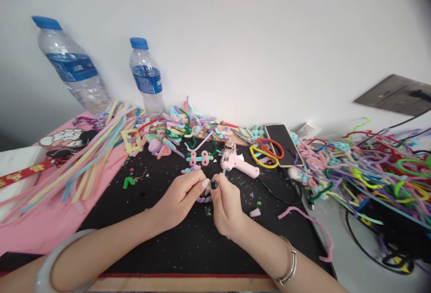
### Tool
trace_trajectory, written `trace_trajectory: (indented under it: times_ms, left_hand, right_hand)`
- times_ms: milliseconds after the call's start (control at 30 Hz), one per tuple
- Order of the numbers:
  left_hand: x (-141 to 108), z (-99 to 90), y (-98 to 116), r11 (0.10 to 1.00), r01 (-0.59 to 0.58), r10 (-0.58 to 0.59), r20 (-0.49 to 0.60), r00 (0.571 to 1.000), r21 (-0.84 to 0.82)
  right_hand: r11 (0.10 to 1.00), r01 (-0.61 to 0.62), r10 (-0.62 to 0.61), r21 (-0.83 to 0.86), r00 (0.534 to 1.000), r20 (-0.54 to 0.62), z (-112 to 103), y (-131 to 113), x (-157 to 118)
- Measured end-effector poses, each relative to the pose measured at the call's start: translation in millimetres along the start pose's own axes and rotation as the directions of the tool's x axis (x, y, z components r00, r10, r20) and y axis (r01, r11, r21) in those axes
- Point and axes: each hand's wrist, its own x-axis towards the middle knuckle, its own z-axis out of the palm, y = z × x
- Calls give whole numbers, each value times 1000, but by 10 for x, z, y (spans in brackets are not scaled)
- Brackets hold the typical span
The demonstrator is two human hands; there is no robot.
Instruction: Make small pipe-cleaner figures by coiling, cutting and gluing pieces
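Observation:
My left hand point(184, 196) and my right hand point(226, 203) meet over the middle of the black mat point(151, 243). Thumbs and fingertips of both are pinched together, touching at one spot. A tiny pale bit shows between them, too small and covered to name. Just under the fingertips, a purple twisted fuzzy piece point(204, 199) is partly hidden by the hands. Right behind the right hand lies a pink hot glue gun point(240, 165) with its cord running right. Small pink and blue pipe-cleaner shapes point(199, 157) rest beyond the fingers.
Scissors point(264, 153) with red and yellow handles and a phone point(283, 142) lie behind the glue gun. Pipe-cleaner heaps line the wall and fill the right side point(367, 162). Long pastel strips point(90, 162) cover the left. Two plastic bottles point(148, 77) stand behind.

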Motion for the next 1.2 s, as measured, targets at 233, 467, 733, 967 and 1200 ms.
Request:
trace_trajectory:
  times_ms: [233,467,733,967,1200]
  left_hand:
    - [23,-21,-4,1000,23,-23,-15,1000,13]
    - [34,-78,34,993,-39,32,65,997,116]
    - [7,-44,-38,977,-73,76,-6,997,198]
    - [-4,-40,-23,954,-101,119,-45,992,282]
    - [31,-93,43,973,-86,89,-4,996,213]
  right_hand:
    - [999,-9,8,-40,1000,-19,-10,19,23]
    - [996,-50,46,-72,998,-52,-22,39,28]
    - [990,-24,18,-139,999,-45,-11,38,24]
    - [971,80,-80,-226,997,10,-1,46,32]
    - [980,2,-5,-197,1000,-16,-29,32,52]
